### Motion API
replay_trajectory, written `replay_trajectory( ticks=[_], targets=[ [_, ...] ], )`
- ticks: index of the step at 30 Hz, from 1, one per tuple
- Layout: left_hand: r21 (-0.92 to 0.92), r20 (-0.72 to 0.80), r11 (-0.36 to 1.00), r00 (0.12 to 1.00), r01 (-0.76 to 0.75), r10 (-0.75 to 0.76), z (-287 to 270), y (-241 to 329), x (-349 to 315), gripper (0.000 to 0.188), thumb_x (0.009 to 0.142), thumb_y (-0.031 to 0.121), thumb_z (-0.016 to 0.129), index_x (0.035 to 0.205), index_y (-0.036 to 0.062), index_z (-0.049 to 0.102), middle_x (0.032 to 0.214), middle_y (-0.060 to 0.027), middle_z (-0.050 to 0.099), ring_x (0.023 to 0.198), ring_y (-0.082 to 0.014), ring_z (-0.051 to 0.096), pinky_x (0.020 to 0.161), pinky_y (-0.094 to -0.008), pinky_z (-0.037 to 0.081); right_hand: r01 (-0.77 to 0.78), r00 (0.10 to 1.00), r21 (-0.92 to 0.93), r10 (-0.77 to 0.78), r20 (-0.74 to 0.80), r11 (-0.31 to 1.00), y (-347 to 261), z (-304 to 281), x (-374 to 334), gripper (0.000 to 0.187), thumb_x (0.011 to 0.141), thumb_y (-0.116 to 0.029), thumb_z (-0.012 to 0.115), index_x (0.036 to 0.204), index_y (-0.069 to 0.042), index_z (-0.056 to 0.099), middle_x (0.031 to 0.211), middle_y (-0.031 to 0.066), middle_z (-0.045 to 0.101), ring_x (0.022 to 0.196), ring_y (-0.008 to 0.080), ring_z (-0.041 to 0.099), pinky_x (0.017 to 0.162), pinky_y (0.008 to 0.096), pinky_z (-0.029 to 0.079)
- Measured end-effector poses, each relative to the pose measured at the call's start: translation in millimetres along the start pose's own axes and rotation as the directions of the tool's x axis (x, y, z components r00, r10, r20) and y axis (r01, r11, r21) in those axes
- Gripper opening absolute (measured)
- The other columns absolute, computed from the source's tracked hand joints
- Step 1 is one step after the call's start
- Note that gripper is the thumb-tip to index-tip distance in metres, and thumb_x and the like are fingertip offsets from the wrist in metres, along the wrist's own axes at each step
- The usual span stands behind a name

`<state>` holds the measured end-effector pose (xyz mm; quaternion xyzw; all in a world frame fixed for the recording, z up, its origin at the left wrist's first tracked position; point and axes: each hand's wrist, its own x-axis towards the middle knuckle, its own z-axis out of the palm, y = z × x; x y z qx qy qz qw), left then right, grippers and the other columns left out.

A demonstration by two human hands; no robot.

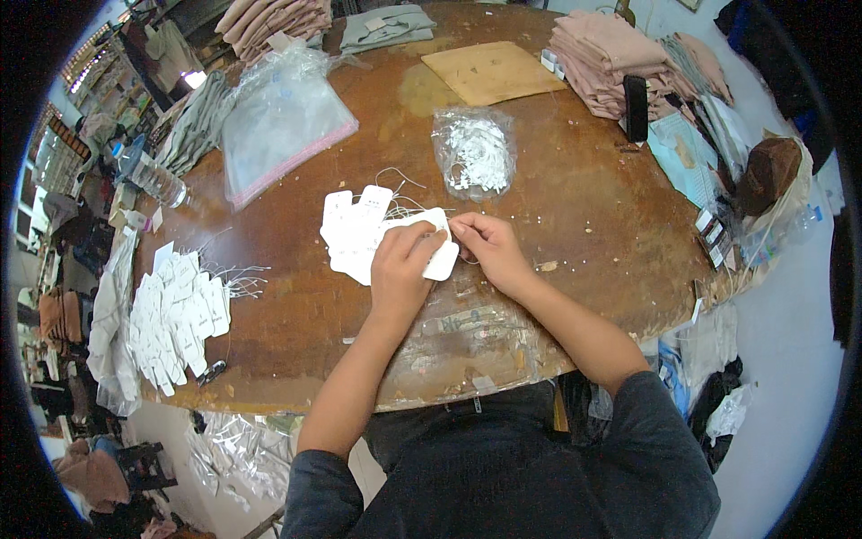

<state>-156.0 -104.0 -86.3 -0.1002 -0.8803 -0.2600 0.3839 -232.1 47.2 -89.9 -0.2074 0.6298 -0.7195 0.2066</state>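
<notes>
In the middle of the table, my left hand (402, 262) grips a white hang tag (439, 262) between thumb and fingers. My right hand (492, 250) is closed in a pinch at the tag's upper right edge, on what seems to be a thin string; the fingers partly hide it. Under and beside my left hand lies a loose pile of white hang tags (348, 235), with pale strings trailing from its far side. Just beyond my hands is a clear plastic bag (476, 154) full of small white pieces.
A heap of white tags with strings (180, 314) lies at the left edge, near a small black tool (211, 373). Clear plastic bags (283, 126), a water bottle (154, 177) and a brown envelope (492, 72) lie farther off. Folded pink garments (611, 58) are stacked at the far right.
</notes>
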Motion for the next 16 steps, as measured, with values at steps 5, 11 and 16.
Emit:
replay_trajectory(
  ticks=[5, 11, 16],
  targets=[
    [0.186, 0.047, 0.953, 0.971, -0.238, 0.233, -5.0, 4.3, 1.4, 0.030, 0.065, 0.012, 0.067, 0.094, 0.0105, 0.071, 0.093, -0.0026, 0.065, 0.084, -0.0232, 0.061, 0.070, -0.0349, 0.050, -0.007, 1.000, 0.092, 0.009, -0.023, 0.996, 2.1, 1.1, -0.4, 0.019, 0.094, -0.015, 0.062, 0.079, -0.005, 0.060, 0.072, -0.0011, 0.059, 0.063, 0.0049, 0.050, 0.057, 0.0212, 0.042],
    [-0.164, -0.057, 0.986, 0.998, 0.026, -0.036, -6.7, -4.4, 0.0, 0.019, 0.075, 0.008, 0.073, 0.093, 0.0066, 0.071, 0.088, -0.0077, 0.068, 0.080, -0.0244, 0.065, 0.072, -0.0335, 0.052, 0.072, 0.920, -0.224, -0.151, -0.360, 0.972, 6.8, -31.5, 21.0, 0.023, 0.093, -0.016, 0.063, 0.073, -0.005, 0.059, 0.063, -0.0001, 0.056, 0.058, 0.0085, 0.051, 0.053, 0.0246, 0.040],
    [-0.181, 0.070, 0.718, 0.737, 0.672, -0.672, -33.2, -47.7, 3.6, 0.024, 0.082, 0.018, 0.072, 0.101, 0.0048, 0.070, 0.094, -0.0138, 0.072, 0.086, -0.0224, 0.068, 0.081, -0.0320, 0.051, 0.220, 0.732, -0.874, -0.665, -0.145, 0.433, -1.3, -55.6, 31.8, 0.012, 0.092, -0.020, 0.065, 0.091, -0.009, 0.069, 0.098, 0.0049, 0.066, 0.072, 0.0195, 0.063, 0.064, 0.0344, 0.050]
  ],
)
